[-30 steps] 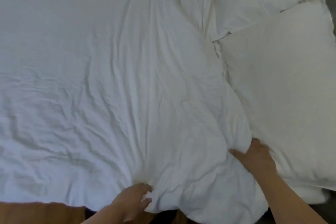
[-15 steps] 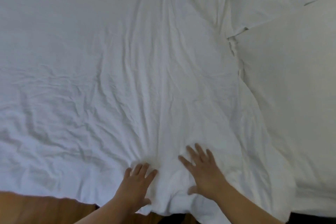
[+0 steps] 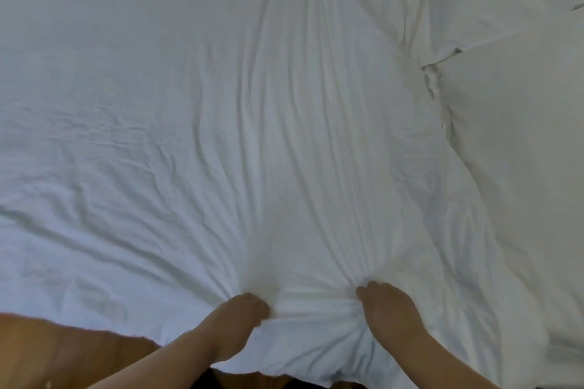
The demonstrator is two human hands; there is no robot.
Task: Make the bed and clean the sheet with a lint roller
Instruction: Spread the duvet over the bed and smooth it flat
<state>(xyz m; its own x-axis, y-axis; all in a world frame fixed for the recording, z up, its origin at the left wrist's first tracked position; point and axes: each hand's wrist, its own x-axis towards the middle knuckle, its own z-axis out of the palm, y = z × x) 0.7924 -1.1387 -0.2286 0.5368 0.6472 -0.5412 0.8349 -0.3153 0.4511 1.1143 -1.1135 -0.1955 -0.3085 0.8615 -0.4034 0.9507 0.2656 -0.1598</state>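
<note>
A white sheet (image 3: pixel 252 136) covers nearly the whole bed, creased in long folds that run from the far side toward the near edge and gather into two bunches there. The left hand (image 3: pixel 240 316) grips one bunch near the bed's near edge, its fingers (image 3: pixel 257 305) curled together into the cloth. The right hand (image 3: pixel 388 306) grips the other bunch just beside it, fingers (image 3: pixel 368 289) likewise curled tight on the fabric, with a short stretch of taut sheet between the two fists. Two white pillows (image 3: pixel 521 151) lie at the right, one partly overlapping the other, touching the sheet's edge. A strip of brown wooden floor (image 3: pixel 63 354) shows below the sheet's near-left edge.
</note>
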